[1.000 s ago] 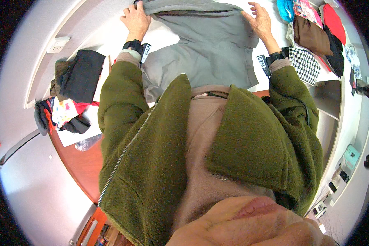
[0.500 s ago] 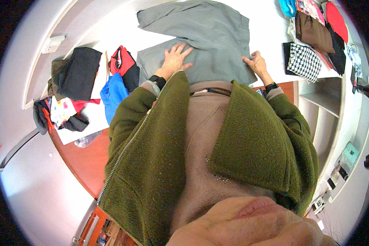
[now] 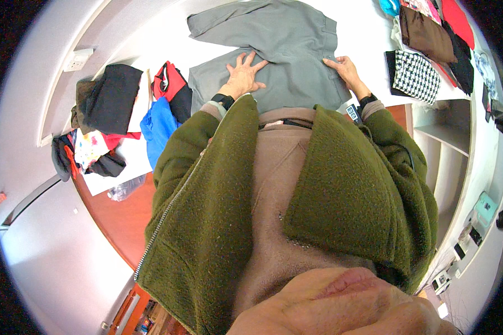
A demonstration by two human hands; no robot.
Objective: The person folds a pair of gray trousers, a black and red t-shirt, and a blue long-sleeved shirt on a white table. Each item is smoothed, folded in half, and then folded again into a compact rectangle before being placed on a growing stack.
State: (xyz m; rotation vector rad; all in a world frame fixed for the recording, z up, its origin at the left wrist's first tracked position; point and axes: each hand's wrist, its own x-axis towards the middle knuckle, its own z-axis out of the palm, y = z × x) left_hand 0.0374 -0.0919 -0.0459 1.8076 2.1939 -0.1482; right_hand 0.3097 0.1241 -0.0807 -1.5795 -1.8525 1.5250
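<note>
Grey trousers (image 3: 290,72) lie spread on a white table (image 3: 156,47), with the waistband to the right and the legs to the left. My left hand (image 3: 243,75) rests flat on the near leg, fingers spread apart. At the right, my right hand (image 3: 343,71) pinches the waistband's edge between thumb and curled fingers. Creases run through the cloth between both hands. The nearest edge of the trousers is hidden behind my green jacket (image 3: 207,195).
To the left lie a folded black garment (image 3: 114,97), a blue garment (image 3: 159,125) and a red-and-black one (image 3: 170,84). On the right are a brown folded garment (image 3: 427,33) and a black-and-white patterned one (image 3: 416,77). Open shelves (image 3: 444,125) stand below.
My right hand has shifted slightly left and farther from me, and the waistband has drawn inward with more wrinkles. The fingers of my left hand have spread wider.
</note>
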